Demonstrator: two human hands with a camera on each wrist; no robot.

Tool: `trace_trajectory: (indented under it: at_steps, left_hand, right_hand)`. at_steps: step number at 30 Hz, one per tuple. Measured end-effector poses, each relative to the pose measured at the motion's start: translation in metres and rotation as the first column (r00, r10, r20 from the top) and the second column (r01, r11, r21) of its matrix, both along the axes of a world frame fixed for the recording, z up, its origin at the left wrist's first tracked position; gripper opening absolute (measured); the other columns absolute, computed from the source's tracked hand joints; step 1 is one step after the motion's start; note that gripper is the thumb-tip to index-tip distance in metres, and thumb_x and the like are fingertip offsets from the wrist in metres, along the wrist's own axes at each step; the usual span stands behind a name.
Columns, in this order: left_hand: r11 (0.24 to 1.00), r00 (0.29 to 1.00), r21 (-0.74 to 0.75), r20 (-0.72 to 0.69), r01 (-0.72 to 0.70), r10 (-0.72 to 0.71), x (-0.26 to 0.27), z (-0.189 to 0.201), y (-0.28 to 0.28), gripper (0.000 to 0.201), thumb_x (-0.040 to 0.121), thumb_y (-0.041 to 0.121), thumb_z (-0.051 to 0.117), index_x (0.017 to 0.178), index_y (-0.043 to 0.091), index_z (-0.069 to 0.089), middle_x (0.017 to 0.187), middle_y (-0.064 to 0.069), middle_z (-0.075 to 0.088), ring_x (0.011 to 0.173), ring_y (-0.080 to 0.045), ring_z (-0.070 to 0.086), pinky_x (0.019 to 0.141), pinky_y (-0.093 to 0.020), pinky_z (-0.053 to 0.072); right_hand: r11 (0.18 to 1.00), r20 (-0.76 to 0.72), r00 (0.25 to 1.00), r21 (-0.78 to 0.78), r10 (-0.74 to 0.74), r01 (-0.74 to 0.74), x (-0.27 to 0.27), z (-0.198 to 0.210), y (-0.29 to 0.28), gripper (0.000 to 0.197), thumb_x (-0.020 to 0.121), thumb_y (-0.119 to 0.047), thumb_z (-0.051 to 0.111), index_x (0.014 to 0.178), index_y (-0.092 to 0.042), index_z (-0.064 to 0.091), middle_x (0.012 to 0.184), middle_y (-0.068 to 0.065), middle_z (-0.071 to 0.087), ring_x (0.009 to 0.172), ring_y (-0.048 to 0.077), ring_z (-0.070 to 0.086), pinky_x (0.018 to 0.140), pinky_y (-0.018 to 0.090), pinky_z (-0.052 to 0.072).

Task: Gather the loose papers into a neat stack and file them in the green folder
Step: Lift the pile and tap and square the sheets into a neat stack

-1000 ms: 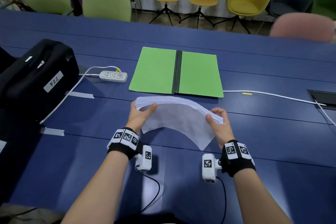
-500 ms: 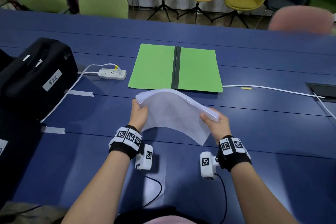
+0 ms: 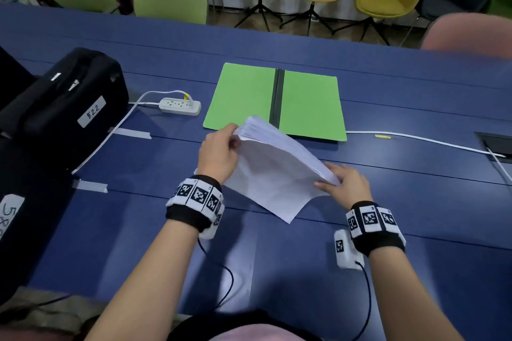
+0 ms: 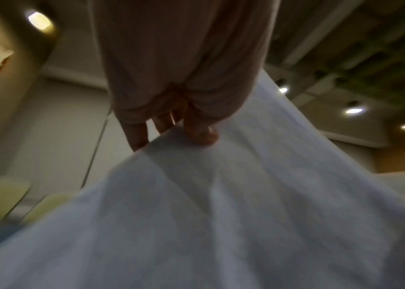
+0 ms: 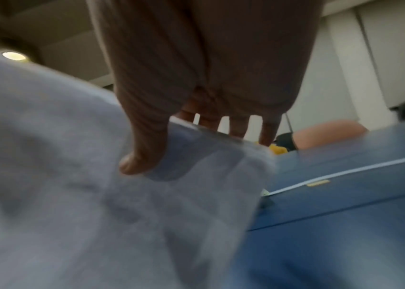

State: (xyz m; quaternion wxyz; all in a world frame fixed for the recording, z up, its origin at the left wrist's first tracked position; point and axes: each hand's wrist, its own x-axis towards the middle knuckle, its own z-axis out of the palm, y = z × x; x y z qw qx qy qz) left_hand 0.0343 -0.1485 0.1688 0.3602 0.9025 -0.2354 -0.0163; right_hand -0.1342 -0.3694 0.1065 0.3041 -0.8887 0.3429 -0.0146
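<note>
A stack of white papers (image 3: 273, 171) is held on edge above the blue table (image 3: 401, 202), tilted with its left end high. My left hand (image 3: 219, 153) pinches the upper left corner, thumb on the near face. My right hand (image 3: 342, 187) pinches the lower right corner. The left wrist view shows the papers (image 4: 221, 224) under the left hand (image 4: 184, 129). In the right wrist view, the right hand (image 5: 171, 140) has its thumb pressed on the papers (image 5: 97, 195). The green folder (image 3: 277, 99) lies open flat on the table just beyond the papers.
A black bag (image 3: 61, 102) stands at the left. A white power strip (image 3: 180, 106) with its cord lies between the bag and the folder. A white cable (image 3: 429, 141) runs right to a table socket (image 3: 496, 144). Chairs line the far side.
The stack has swung from level to tilted: my left hand rose and moved toward the folder, while my right hand dropped lower and nearer to me.
</note>
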Motion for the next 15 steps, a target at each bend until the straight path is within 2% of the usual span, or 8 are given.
trace_trajectory:
  at_steps: [1,2,4,6,9,12,13,15]
  left_hand:
    - [0.996,0.995,0.063,0.071,0.062,-0.067,-0.007,0.014,-0.006,0.026,0.076,-0.003,0.049,0.093,0.013,0.059,0.082,-0.006,0.066,0.089,-0.037,0.058,0.066,-0.036,0.042]
    - [0.985,0.980,0.125,0.146,0.118,-0.136,-0.013,0.025,-0.013,0.029,0.075,-0.002,0.049,0.097,0.015,0.059,0.087,-0.005,0.067,0.093,-0.035,0.058,0.066,-0.035,0.040]
    - [0.959,0.939,0.210,0.245,0.191,-0.241,-0.021,0.041,-0.025,0.035,0.078,0.000,0.048,0.106,0.018,0.059,0.098,-0.005,0.068,0.099,-0.031,0.058,0.065,-0.033,0.036]
    - [0.957,0.933,0.183,0.245,0.223,-0.264,-0.022,0.053,-0.030,0.030,0.082,0.004,0.050,0.105,0.020,0.059,0.094,-0.001,0.067,0.096,-0.028,0.057,0.064,-0.030,0.033]
    - [0.959,0.961,0.081,0.042,0.270,-0.274,-0.005,0.062,-0.016,0.014,0.084,0.014,0.060,0.095,0.021,0.064,0.084,0.005,0.066,0.087,-0.023,0.058,0.070,-0.032,0.044]
    - [0.925,0.912,0.082,-0.219,0.370,-0.346,0.024,0.060,0.017,0.019,0.081,0.015,0.069,0.100,0.011,0.069,0.097,-0.009,0.072,0.087,-0.017,0.062,0.080,-0.030,0.047]
    - [0.927,0.893,0.024,-0.278,0.374,-0.353,0.030,0.059,0.027,0.022,0.080,0.015,0.071,0.101,0.011,0.070,0.097,-0.009,0.073,0.084,-0.014,0.062,0.082,-0.029,0.049]
    - [0.924,0.865,-0.261,-0.350,0.279,-0.360,0.033,0.060,0.037,0.025,0.077,0.015,0.075,0.102,0.016,0.070,0.089,0.003,0.075,0.078,-0.005,0.065,0.082,-0.026,0.053]
  right_hand:
    - [0.998,-0.028,0.999,-0.045,0.045,-0.046,0.003,0.003,0.004,0.045,0.074,-0.044,0.074,0.114,-0.025,0.067,0.124,-0.004,0.064,0.130,0.022,0.048,0.106,0.040,0.036]
    - [0.999,0.013,0.999,-0.019,0.051,-0.050,0.006,0.007,0.010,0.042,0.074,-0.044,0.074,0.109,-0.020,0.070,0.114,0.004,0.069,0.123,0.025,0.054,0.098,0.038,0.042]
    - [0.986,0.177,0.984,0.167,-0.001,-0.029,0.013,0.019,0.023,0.028,0.077,-0.039,0.074,0.086,-0.012,0.073,0.086,0.013,0.072,0.093,0.030,0.065,0.076,0.037,0.048]
    - [0.960,0.270,0.962,0.277,-0.039,-0.039,0.013,0.025,0.030,0.022,0.081,-0.032,0.071,0.075,-0.011,0.071,0.078,0.013,0.071,0.077,0.028,0.066,0.074,0.041,0.052]
    - [0.899,0.332,0.940,0.430,-0.075,-0.080,0.004,0.032,0.029,0.012,0.086,-0.023,0.066,0.075,-0.020,0.069,0.073,0.000,0.071,0.068,0.012,0.066,0.069,0.037,0.055]
    - [0.851,0.365,0.928,0.508,-0.077,-0.129,-0.005,0.043,0.024,0.018,0.090,-0.016,0.059,0.074,-0.019,0.067,0.057,-0.016,0.069,0.054,-0.005,0.064,0.056,0.014,0.050]
    - [0.844,0.381,0.922,0.516,-0.076,-0.143,-0.006,0.047,0.022,0.020,0.091,-0.015,0.058,0.073,-0.018,0.065,0.054,-0.018,0.067,0.051,-0.008,0.061,0.053,0.010,0.048]
    - [0.838,0.429,0.898,0.523,-0.101,-0.156,-0.004,0.053,0.021,0.023,0.091,-0.015,0.058,0.069,-0.017,0.063,0.050,-0.018,0.065,0.048,-0.008,0.058,0.051,0.010,0.046]
